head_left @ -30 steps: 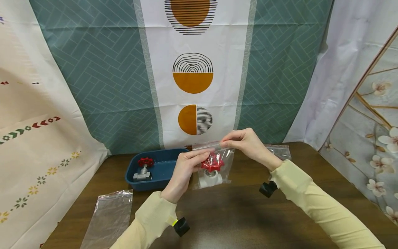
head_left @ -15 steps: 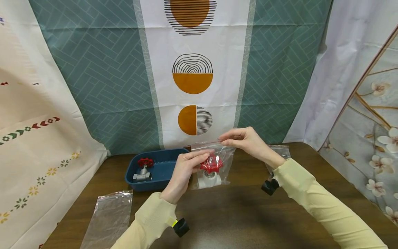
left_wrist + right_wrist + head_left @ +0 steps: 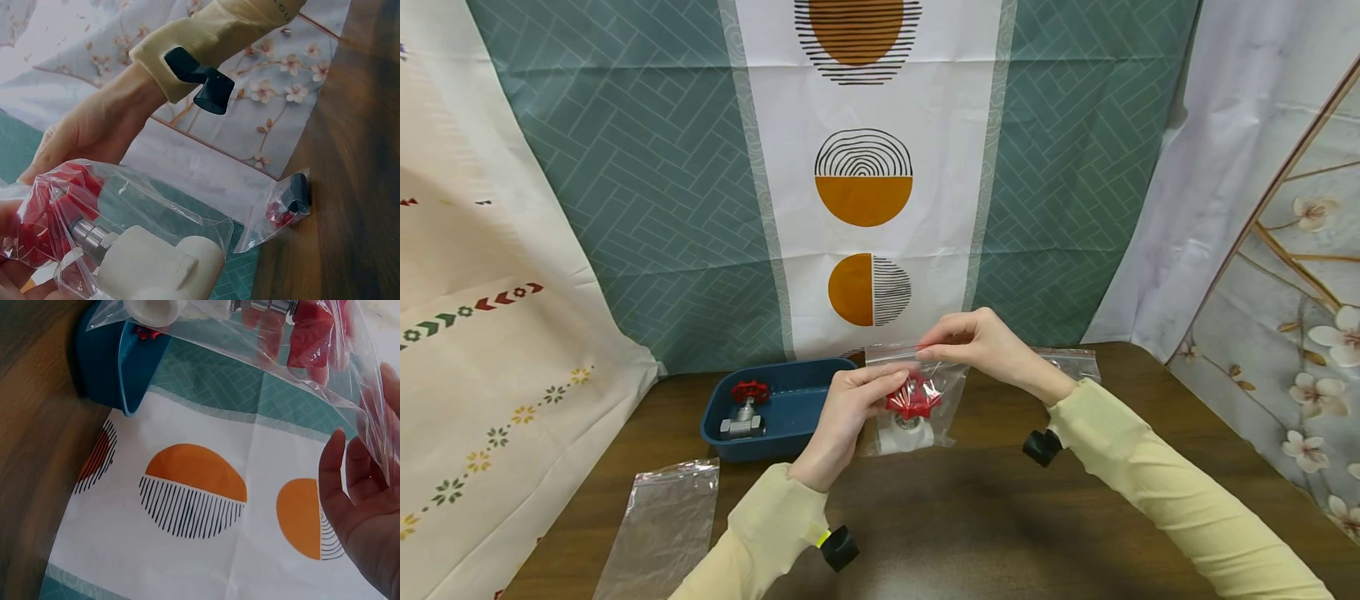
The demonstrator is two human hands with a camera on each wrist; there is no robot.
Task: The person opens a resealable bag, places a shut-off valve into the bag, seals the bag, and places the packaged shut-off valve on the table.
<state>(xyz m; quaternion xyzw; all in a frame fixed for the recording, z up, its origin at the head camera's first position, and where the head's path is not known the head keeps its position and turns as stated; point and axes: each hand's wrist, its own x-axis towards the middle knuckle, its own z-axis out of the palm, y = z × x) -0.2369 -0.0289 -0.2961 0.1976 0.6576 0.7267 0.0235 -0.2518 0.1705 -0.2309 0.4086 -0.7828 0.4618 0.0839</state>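
In the head view a clear zip bag [image 3: 951, 396] hangs over the table between both hands. Inside it is a valve with a red handwheel [image 3: 913, 397] and a white body [image 3: 906, 436]; a metal neck shows in the left wrist view. My left hand [image 3: 848, 408] grips the bag and the handwheel from the left, thumb in front. Up at the bag's zip edge, my right hand [image 3: 981, 350] pinches the plastic between thumb and fingers. In the right wrist view the curled fingers of my right hand [image 3: 365, 494] are against the bag's edge.
A blue tray [image 3: 805, 417] behind my left hand holds a metal valve [image 3: 745, 418] with a red wheel. One flat clear bag [image 3: 662, 525] lies front left. Behind my right forearm, another bag [image 3: 256, 225] contains something red and dark. Patterned cloths surround the table.
My right hand has slid left and slightly down along the bag's top edge. My left hand keeps its grip on the bag and valve almost without moving.
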